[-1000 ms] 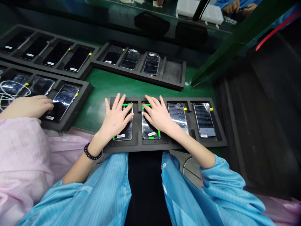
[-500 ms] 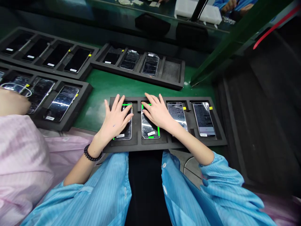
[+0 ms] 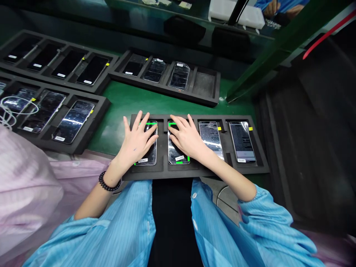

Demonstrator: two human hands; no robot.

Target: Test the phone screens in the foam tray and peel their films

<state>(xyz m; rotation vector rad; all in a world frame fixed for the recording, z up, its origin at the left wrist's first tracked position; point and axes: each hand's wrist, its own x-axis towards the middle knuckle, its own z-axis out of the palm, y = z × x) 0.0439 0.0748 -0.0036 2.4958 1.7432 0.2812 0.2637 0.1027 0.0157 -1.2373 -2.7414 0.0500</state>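
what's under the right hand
Under the right hand lies a phone, showing green blocks along its edges and a white label near the bottom; the hand hides whatever its upper right shows.

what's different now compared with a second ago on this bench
The co-worker's hand at the lower left tray has moved left and out of view, leaving the sleeve and uncovering more of the white cable. Unchanged: the left hand over the first phone and the right hand over the second phone in the near tray.
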